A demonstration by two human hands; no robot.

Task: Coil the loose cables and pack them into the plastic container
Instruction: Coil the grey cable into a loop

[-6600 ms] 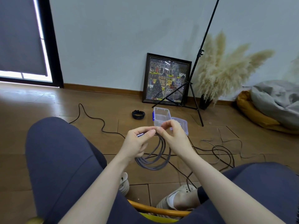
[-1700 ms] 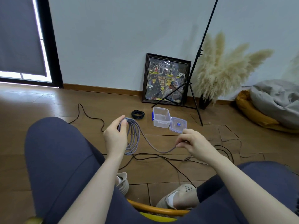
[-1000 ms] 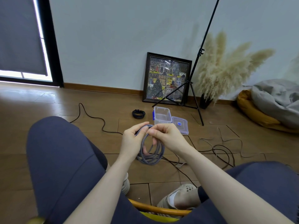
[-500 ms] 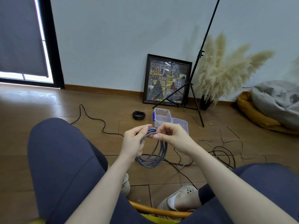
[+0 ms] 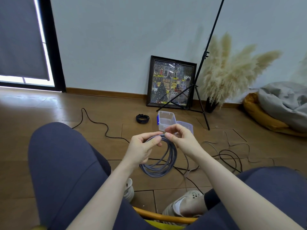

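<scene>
Right now both hands pinch the top of the round grey rubber cable coil [image 5: 160, 161], left hand [image 5: 144, 147] beside right hand [image 5: 180, 136], short of the clear plastic container [image 5: 166, 120] beyond them; a loosened pinch would likely spring the loops apart.

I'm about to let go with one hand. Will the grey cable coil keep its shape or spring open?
Probably loosens: the grey coil hangs in uneven, untied loops below the left hand and right hand. It looks floppy, sagging into an oval. Likely light, since fingertips alone carry it.
</scene>
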